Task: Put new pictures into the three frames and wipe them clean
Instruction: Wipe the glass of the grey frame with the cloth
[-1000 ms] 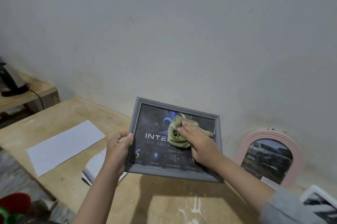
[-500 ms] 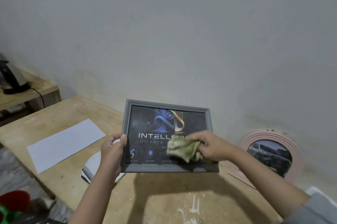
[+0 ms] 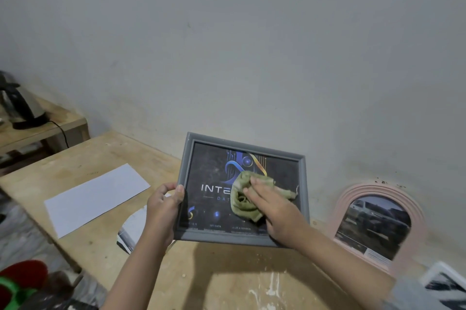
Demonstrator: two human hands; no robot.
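A pale wooden table [image 3: 100, 158] stands against a grey wall, its near surface splashed with white paint. On it lie a blank white sheet [image 3: 97, 198] and a partly hidden printed picture [image 3: 132, 230], while a pink arched frame [image 3: 378, 226] (holding a car photograph) leans against the wall.

The grey frame [image 3: 242, 191] is taking the middle of the wooden table [image 3: 227, 282], with the left hand [image 3: 162, 208] gripping its edge at 9 o'clock and the right hand [image 3: 274, 211] pressing the green cloth [image 3: 245, 198] flat on its glass. At 3 o'clock the pink arched frame [image 3: 378, 224] is leaning against the wall [image 3: 252, 44] and a white frame [image 3: 446, 282] is lying at 4 o'clock, so passage there is narrow. At 9 o'clock a white sheet [image 3: 95, 196] and some pictures [image 3: 133, 227] are covering the table, while bare wood is staying free at 6 o'clock between the forearms.
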